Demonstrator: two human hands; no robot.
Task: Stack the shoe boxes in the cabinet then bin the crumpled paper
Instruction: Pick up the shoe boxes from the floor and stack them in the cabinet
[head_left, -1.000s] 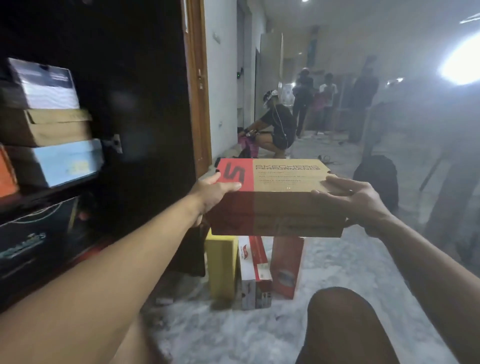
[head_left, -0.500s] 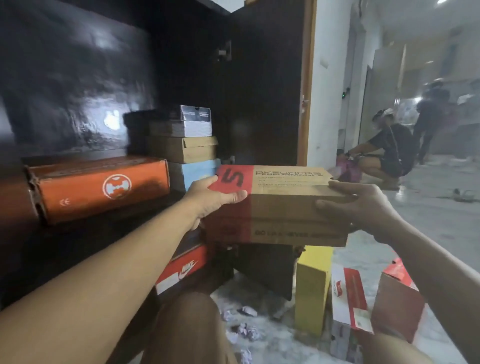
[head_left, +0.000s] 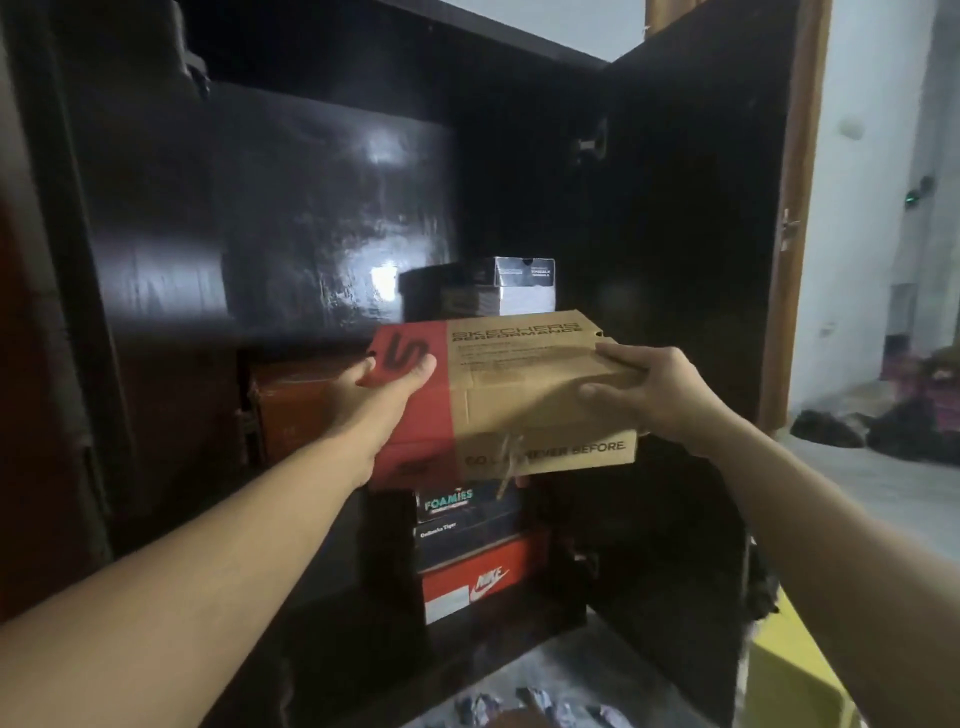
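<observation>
Head view: the left hand (head_left: 387, 376) and right hand (head_left: 649, 384) each grip one end of the Skechers shoe box (head_left: 498, 395), held in the air before the open cabinet (head_left: 311, 208), in front of the black-and-white box (head_left: 498, 286) topping the right stack. Risk: its dangling string (head_left: 506, 462) may snag, or a careless placement may topple the stack. Crumpled paper (head_left: 530, 701) lies on the floor.

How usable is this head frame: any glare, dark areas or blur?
Head view: glare patches on the glossy cabinet back panel; cabinet interior dark, orange box barely readable; Skechers box and both hands sharp; crumpled paper at the bottom edge soft; arms bowed by wide-angle distortion.
</observation>
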